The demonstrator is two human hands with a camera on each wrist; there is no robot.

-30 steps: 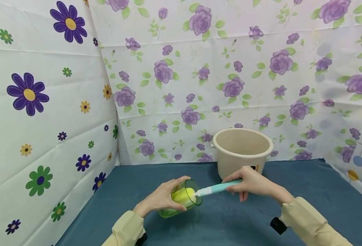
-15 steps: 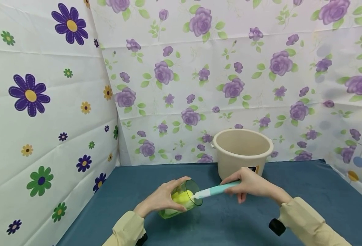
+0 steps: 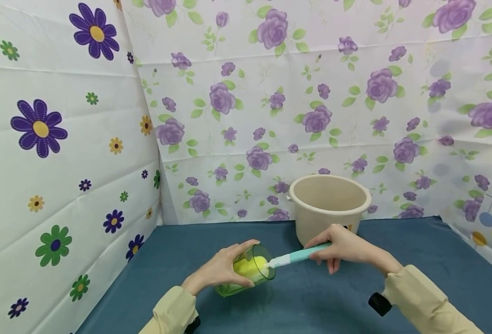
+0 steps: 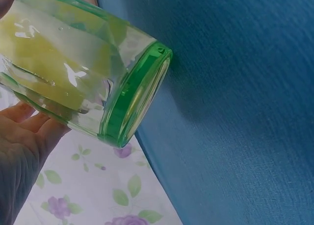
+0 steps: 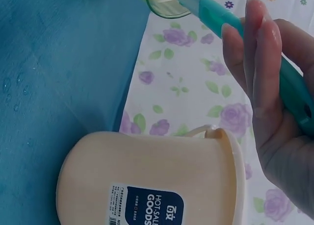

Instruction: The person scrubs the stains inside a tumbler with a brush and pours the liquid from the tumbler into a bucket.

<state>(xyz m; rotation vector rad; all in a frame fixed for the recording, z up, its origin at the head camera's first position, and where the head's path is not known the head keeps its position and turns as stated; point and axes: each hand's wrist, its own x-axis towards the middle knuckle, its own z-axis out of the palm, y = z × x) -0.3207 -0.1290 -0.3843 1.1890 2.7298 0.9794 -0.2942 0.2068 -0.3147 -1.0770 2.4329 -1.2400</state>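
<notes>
My left hand grips a green-tinted clear glass, tilted on its side with its mouth toward the right. In the left wrist view its thick green base shows, and fingers wrap its side. Inside the glass sits the yellow sponge head of a cup brush. The teal and white brush handle comes out of the mouth, and my right hand holds it between thumb and fingers. In the right wrist view, some fingers extend beside the handle. The sponge's far end blurs behind the glass wall.
A beige bucket stands behind my right hand, close to the back wall; its label shows in the right wrist view. Dark blue cloth covers the table, with water drops on it. Flower-print sheets rise at the back and sides.
The brush went deeper into the glass half a second ago and is now drawn partly back, with my right hand moving slightly right and up. My left hand and the glass stay nearly still.
</notes>
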